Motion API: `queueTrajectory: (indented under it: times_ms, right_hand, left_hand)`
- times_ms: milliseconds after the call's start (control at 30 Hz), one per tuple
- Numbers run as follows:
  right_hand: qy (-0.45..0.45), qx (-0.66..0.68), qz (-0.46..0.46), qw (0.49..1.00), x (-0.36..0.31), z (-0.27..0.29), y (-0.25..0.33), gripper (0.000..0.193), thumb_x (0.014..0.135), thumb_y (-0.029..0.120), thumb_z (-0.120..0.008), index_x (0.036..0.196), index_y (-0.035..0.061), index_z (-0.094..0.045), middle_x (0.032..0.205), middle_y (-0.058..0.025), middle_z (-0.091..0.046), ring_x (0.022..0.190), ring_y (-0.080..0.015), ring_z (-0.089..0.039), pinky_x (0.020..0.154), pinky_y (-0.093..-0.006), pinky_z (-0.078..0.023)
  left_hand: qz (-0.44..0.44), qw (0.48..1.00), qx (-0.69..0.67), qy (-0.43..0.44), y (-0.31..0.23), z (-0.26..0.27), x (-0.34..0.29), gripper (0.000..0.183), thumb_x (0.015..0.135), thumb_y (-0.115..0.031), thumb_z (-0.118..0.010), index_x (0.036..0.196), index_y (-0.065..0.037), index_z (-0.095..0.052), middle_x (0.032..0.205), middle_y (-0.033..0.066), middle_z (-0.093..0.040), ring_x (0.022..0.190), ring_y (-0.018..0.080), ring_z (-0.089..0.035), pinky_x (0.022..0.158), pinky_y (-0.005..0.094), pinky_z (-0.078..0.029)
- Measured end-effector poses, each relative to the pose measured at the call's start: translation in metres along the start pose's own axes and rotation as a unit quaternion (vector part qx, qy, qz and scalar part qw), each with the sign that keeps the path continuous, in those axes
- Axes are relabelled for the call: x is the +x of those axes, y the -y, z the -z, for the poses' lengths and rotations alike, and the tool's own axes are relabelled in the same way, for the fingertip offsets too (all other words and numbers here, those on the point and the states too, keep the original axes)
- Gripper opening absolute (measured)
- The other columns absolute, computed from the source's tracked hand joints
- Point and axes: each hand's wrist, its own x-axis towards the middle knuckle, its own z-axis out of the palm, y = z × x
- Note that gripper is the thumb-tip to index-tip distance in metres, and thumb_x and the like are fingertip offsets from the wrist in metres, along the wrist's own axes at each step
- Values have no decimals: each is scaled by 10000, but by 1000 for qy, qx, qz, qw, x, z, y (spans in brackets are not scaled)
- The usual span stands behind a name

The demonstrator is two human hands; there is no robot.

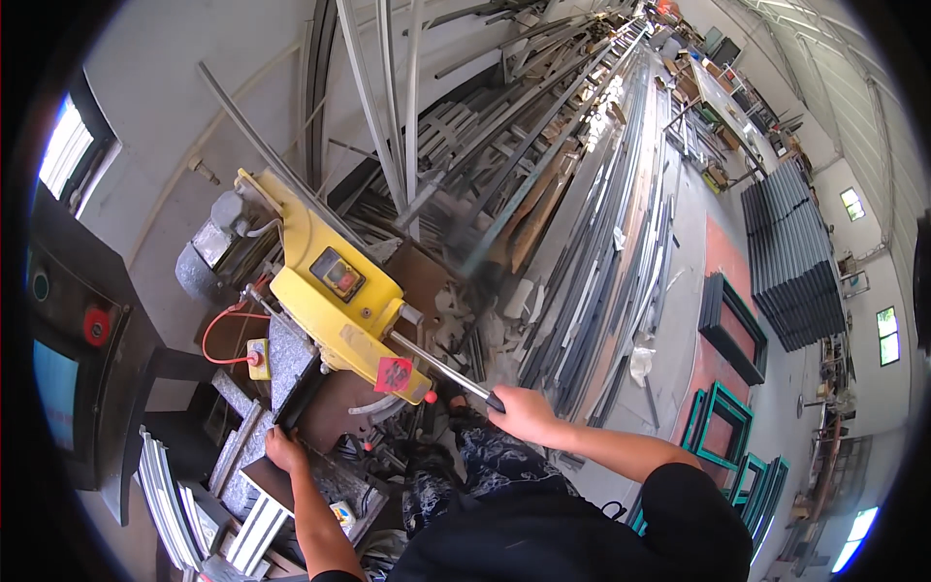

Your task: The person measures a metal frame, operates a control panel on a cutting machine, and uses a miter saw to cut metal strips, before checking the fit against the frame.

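My right hand (527, 417) is closed round the black grip of a metal lever handle (444, 367). That lever comes out of the yellow head of a cut-off saw (335, 281), which has a switch panel on its side and a red paper square near its lower end. My left hand (284, 449) is closed on a dark metal profile (308, 393) lying on the saw's worn grey table (288, 361). The finger side of that hand is partly hidden. The saw's blade cannot be made out under the yellow head.
A dark machine console (92, 325) with a red button and a screen stands at left. Light profile offcuts (170, 500) lie below it. Long metal bars (611, 194) cover the floor ahead. Green frames (722, 422) and stacked dark frames (790, 257) stand at right.
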Motion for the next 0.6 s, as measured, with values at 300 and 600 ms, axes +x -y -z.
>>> queueTrajectory:
  times_ms: [300,600]
  right_hand:
    - [32,-8,-1,999,4,0,-3,220,848,228,-636,885,29,-551,731,-174,-632,695,-377,-652,650,-473,-510]
    - [45,-23,-6,999,6,-7,-10,199,851,213,-629,905,30,-573,758,-169,-645,700,-363,-658,660,-460,-522]
  left_hand:
    - [6,1000,2,2,0,0,0,321,669,-133,-794,909,1,-628,902,169,-610,875,380,-580,762,456,-475]
    - [9,1000,-5,6,1,-1,-1,332,675,-118,-794,941,7,-639,924,171,-616,885,377,-584,773,447,-476]
